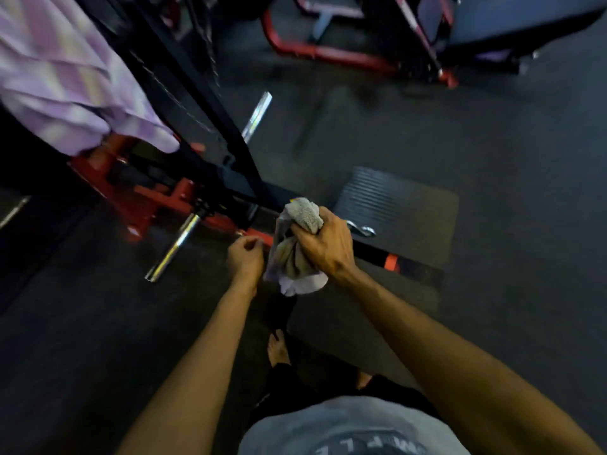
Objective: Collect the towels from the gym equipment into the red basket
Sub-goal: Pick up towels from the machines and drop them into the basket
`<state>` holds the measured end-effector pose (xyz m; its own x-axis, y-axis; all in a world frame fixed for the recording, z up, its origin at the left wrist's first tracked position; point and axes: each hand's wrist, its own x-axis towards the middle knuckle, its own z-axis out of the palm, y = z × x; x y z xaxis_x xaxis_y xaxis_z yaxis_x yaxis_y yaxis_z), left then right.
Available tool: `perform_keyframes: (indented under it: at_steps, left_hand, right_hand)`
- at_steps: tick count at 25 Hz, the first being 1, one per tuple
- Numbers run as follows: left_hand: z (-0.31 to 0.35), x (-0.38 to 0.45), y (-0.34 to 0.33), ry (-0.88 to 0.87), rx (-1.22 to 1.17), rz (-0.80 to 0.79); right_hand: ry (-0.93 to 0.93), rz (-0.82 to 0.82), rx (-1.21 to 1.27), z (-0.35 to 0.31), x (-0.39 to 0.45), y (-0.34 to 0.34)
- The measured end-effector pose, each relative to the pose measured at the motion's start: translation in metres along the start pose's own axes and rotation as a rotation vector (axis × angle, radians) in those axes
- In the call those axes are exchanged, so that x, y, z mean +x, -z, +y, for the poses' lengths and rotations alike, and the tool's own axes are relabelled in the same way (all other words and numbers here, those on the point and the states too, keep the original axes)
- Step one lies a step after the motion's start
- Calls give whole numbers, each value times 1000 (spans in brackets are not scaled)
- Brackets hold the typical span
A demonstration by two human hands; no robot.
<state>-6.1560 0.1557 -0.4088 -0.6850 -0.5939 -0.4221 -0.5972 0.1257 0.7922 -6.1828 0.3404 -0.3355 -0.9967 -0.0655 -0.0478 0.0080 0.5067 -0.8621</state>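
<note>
A: Grey towel [297, 247] dead centre, bunched into a wad, and the right hand [323, 246] has it. Fingers [303, 232] curled hard over the top of the bundle, the loose ends hanging out below the fist.

B: Gathered tight so nothing trails while it gets carried, I'd say. And the left hand [244, 259]?

A: Just beside the towel at its nine o'clock, not touching it that I can tell. Fingers loosely curled, thumb near the forefinger, nothing pinched between them.

B: Free for the next pickup, probably. Is there one?

A: Up at ten o'clock, a lilac striped towel [65, 77] draped over the black machine frame [197, 126], hanging well apart from both hands. It's blurred, so the fold is hard to read.

B: That looks like the next target. Any sign of the red basket?

A: Not in view. Red here is all machine: the red base [154, 198] under that frame, and another red frame [328, 54] at twelve o'clock.

B: Anything between the hands and that lilac one?

A: A chrome bar [174, 247] sticks out at nine o'clock, low, near the left hand. A ribbed mat [394, 205] lies at two o'clock on the dark floor [509, 224]. Bare feet [279, 348] at six.

B: So a reach up and left has to clear that bar.
</note>
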Motion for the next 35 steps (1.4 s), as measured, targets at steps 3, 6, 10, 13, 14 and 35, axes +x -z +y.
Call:
perform_keyframes:
  at_steps: [3,6,10,13,14,35]
  left_hand:
    - [67,19,47,-184,-58,102]
    - [117,39,95,-316,-103,180]
    - [174,60,152,-401,-164,237]
    - [220,57,194,-453,-202,264]
    - [234,60,208,-472,-213,279]
    - [281,74,348,-622,48,487]
  right_hand:
    - [66,16,-2,-61,14,3]
    - [153,41,12,-122,32,4]
    - [273,94,12,-205,58,3]
    - [297,120,5,-252,79,-3]
    - [297,130,9,-268,85,-5]
    - [403,-67,-65,-392,111,-101]
